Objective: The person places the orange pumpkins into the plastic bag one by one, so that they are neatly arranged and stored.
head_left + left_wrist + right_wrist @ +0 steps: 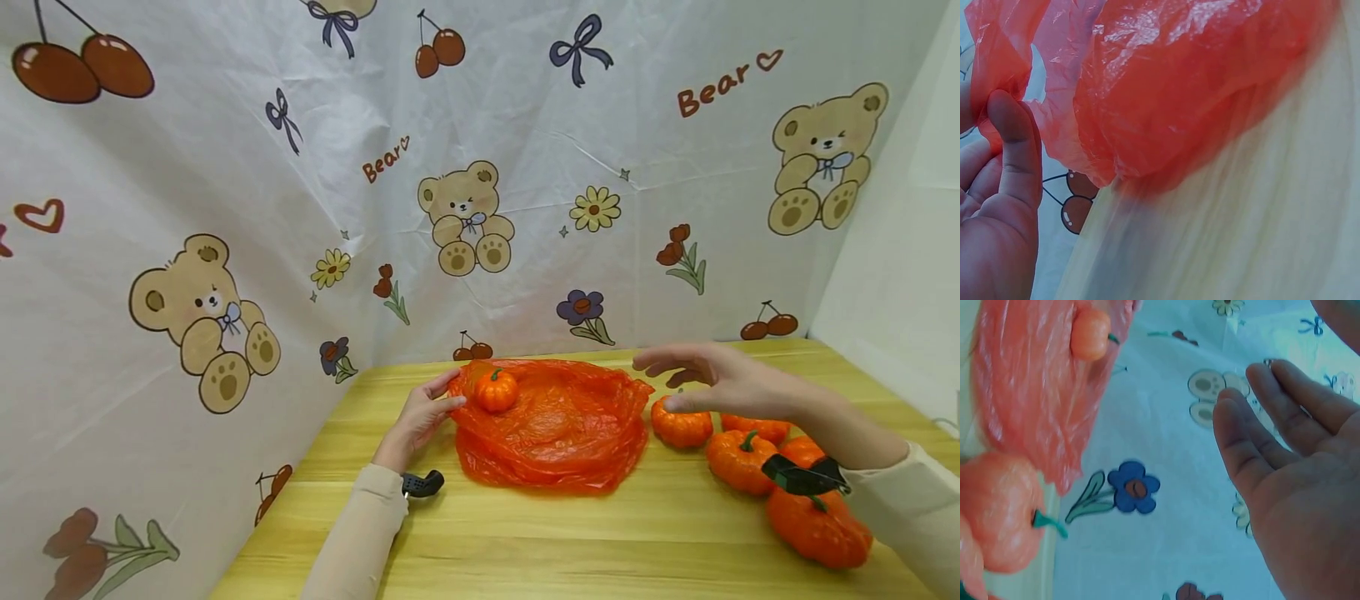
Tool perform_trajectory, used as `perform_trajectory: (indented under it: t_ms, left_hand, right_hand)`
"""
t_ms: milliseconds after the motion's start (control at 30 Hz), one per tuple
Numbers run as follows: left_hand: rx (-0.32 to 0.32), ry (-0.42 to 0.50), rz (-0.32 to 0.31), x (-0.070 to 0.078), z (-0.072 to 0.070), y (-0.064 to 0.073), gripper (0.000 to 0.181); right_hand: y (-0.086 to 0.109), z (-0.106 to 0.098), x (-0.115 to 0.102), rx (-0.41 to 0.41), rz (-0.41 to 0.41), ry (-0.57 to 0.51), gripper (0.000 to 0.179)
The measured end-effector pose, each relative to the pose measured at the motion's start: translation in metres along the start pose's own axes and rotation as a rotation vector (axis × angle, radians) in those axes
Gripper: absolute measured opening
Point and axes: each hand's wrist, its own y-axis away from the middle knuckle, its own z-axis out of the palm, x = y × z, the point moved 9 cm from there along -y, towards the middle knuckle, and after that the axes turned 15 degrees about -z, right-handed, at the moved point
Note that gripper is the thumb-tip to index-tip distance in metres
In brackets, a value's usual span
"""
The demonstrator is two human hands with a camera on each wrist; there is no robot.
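A thin red plastic bag (555, 454) lies spread out, its mouth towards me. My left hand (420, 417) pinches the bag's left edge between thumb and fingers; in the left wrist view the thumb (1013, 137) presses on the crumpled film. Just inside that edge sits a small orange pumpkin (497, 393) with a green stem. Off the bag's right side, my right hand (731, 385) hovers with fingers spread and slightly bent, holding nothing. Below its thumb is another orange pumpkin (681, 427), partly covered by the hand in the head view.
Several more pumpkins, among them a ribbed one (738, 462) and a front one (817, 529), cluster on the right of the wooden table (525, 550), under my right forearm. A white cloth (517, 108) printed with bears hangs behind and to the left.
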Motion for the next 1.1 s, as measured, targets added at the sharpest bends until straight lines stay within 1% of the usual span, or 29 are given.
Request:
perform_trajectory:
  t_ms: [133, 300, 367, 567, 667, 733, 867, 967, 1000, 1100]
  left_hand:
    - [0.001, -0.011, 0.002, -0.001, -0.001, 0.0, 0.066]
    - [0.013, -0.006, -0.016, -0.005, -0.002, 0.001, 0.065]
    - [0.011, -0.007, -0.01, -0.003, -0.001, 0.001, 0.065]
    - [0.001, -0.004, 0.001, 0.001, 0.001, 0.0, 0.067]
    - [0.005, -0.006, 0.001, 0.0, 0.0, 0.0, 0.067]
    - [0.009, -0.004, -0.005, -0.001, 0.0, 0.0, 0.067]
    - [0.011, 0.009, -0.019, -0.004, 0.0, 0.001, 0.066]
    - [0.003, 0.009, -0.016, -0.004, 0.0, 0.001, 0.067]
    - [-0.001, 0.004, -0.013, -0.003, 0.001, 0.001, 0.067]
    - [-0.006, 0.0, -0.006, -0.001, 0.003, 0.0, 0.067]
  right_hand:
    - [0.012, -0.005, 0.004, -0.007, -0.052, -0.002, 0.054]
    - [0.027, -0.01, 0.007, -0.014, -0.153, -0.029, 0.058]
    - [0.035, -0.014, 0.011, -0.013, -0.166, -0.027, 0.059]
    - [0.057, -0.027, 0.026, -0.004, -0.107, -0.019, 0.059]
    - [0.066, -0.034, 0.032, 0.011, -0.112, -0.006, 0.059]
    - [0.073, -0.038, 0.036, 0.02, -0.114, -0.016, 0.06]
    - [0.089, -0.043, 0.047, 0.009, -0.105, -0.112, 0.061]
    - [0.103, -0.043, 0.058, -0.022, -0.066, -0.187, 0.06]
    - [0.108, -0.042, 0.062, -0.034, -0.05, -0.202, 0.06]
    - [0.121, -0.04, 0.076, -0.055, 0.039, -0.267, 0.058]
